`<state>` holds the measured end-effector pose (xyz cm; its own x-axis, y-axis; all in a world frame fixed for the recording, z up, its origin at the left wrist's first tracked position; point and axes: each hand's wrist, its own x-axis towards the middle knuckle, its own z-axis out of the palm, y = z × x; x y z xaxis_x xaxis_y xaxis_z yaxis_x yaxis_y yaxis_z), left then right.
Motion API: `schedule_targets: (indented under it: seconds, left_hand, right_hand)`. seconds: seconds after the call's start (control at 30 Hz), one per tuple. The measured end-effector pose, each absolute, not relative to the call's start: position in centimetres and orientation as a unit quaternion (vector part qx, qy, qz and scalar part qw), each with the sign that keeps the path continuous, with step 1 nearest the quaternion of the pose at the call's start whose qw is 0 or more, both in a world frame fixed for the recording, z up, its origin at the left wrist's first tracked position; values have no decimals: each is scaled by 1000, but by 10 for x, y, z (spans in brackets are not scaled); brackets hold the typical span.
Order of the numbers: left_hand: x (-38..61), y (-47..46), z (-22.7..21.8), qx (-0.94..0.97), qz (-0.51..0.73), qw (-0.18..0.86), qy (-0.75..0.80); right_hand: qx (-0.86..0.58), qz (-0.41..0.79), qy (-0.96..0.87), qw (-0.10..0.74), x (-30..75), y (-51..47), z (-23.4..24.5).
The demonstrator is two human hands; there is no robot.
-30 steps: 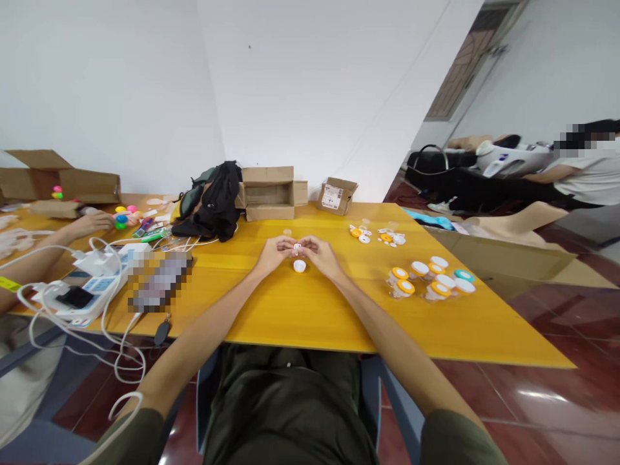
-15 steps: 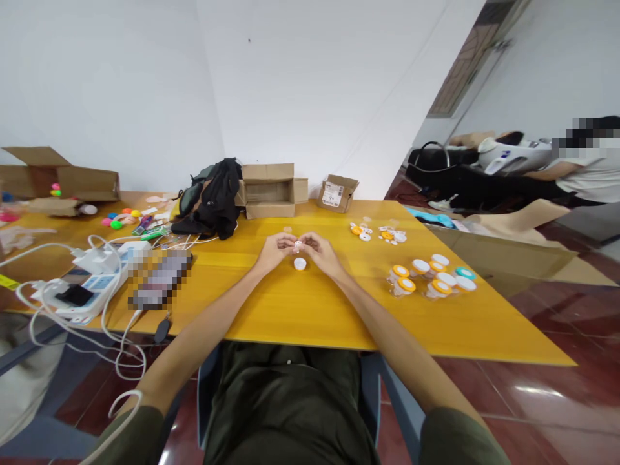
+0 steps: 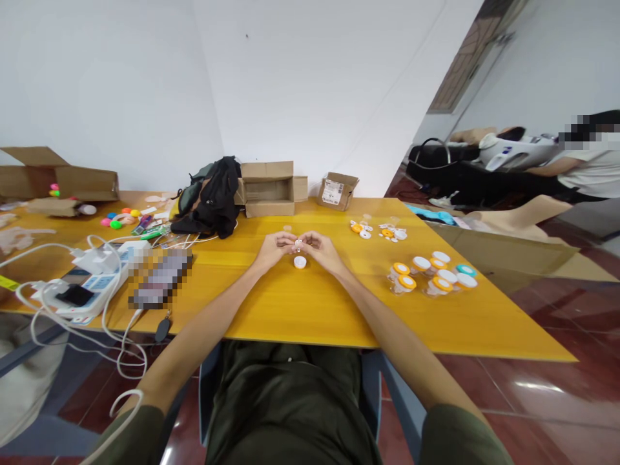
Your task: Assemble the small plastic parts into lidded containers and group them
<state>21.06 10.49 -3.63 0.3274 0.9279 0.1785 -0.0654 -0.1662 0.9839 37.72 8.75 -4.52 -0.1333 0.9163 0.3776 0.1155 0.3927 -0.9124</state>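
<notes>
My left hand and my right hand meet over the middle of the table, fingers closed on a small white plastic piece from either side. Its exact shape is too small to make out. Just below them, on the tabletop, lies a round white cap with an orange edge. A small clear cup-like piece stands behind my left hand. To the right are several clear jars with white, orange or teal lids. Farther back lie loose white and orange parts.
An open cardboard box and a smaller box stand along the wall beside a black bag. On the left are a phone, a power strip and looping white cables. A person sits far right.
Both hands stay in nearly the same place, with the white piece turned slightly between the fingers. The view has shifted a little; the jars and cap have not moved on the table.
</notes>
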Motion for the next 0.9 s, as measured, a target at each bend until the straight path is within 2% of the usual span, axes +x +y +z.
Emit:
schedule_targets:
  seconds: [0.43,0.57,0.7,0.9]
  left_hand:
    - [212,108,-39,676,461,463,340]
    - [207,115,-43,714,468,365,371]
    - [203,118,-49,786,419,256,376]
    - [204,120,-56,851,334,192,356]
  right_hand:
    - [-386,397,-653,517,379,85,-39]
    - [-384,392,-628,552,382,88,-42]
    - [-385,421,-587,574,387,88,-44]
    - [-381,478,-536,582,387,86,-44]
